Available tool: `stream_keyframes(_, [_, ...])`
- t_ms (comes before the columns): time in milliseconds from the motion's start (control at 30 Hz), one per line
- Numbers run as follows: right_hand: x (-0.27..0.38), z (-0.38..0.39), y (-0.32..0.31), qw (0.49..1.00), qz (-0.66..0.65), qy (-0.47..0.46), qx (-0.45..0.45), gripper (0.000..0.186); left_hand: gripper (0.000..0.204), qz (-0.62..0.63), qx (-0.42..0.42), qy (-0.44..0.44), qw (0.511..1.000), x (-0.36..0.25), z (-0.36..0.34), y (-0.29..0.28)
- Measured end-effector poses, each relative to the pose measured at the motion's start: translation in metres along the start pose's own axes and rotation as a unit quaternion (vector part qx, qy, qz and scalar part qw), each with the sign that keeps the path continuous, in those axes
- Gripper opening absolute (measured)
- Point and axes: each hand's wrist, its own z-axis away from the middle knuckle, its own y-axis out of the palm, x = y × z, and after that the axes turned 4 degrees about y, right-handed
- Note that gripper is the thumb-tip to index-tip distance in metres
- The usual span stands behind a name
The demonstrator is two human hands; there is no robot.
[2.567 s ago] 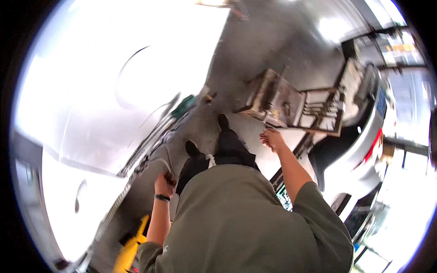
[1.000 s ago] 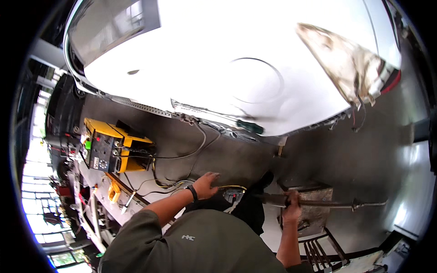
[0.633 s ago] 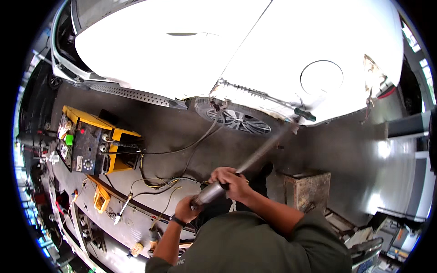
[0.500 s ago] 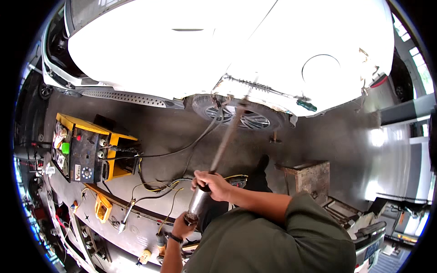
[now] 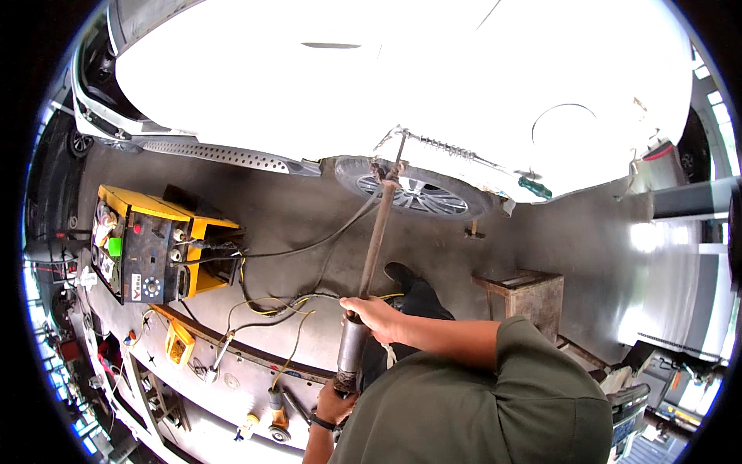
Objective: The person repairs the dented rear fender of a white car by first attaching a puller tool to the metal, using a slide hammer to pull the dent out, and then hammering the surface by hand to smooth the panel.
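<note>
A long slide hammer (image 5: 376, 240) with a rusty rod reaches from my body to the wheel arch of a white car (image 5: 309, 100). My right hand (image 5: 376, 319) is closed around it at the upper end of its shiny steel weight (image 5: 352, 346). Lower down, my left hand (image 5: 334, 405) grips the near end below the weight. The hammer's far tip meets the panel edge above the wheel (image 5: 425, 195); how it is hooked there is too small to tell. Along that edge runs a row of coiled metal rings (image 5: 440, 147), with a green-handled rod (image 5: 533, 187) at its right.
A yellow and black welding machine (image 5: 154, 247) stands at left, its cables (image 5: 309, 247) running to the wheel. Below it, a bench (image 5: 232, 383) carries a yellow box (image 5: 179, 344) and an angle grinder (image 5: 278, 417). A wooden stool (image 5: 533, 298) stands at right; a hammer (image 5: 474, 230) is near the wheel.
The slide hammer has swung to stand more upright in the picture, its far end shifting left and its near end right. Both hands keep their grip and have moved slightly right.
</note>
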Motion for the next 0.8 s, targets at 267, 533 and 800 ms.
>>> stream_keyframes(267, [0.020,0.020,-0.037,0.993,0.083,0.077,0.032,0.042,0.033,-0.013,-0.026,-0.105,0.994,-0.047,0.015,0.047])
stream_keyframes(533, [0.005,0.030,-0.038,0.988,0.139,0.022,0.057,0.035,0.032,-0.052,0.000,-0.074,0.996,-0.098,0.049,0.037])
stream_keyframes(800, [0.005,0.071,0.010,0.974,-0.107,-0.096,0.178,0.023,0.033,-0.118,-0.048,-0.054,0.990,-0.136,0.095,-0.002])
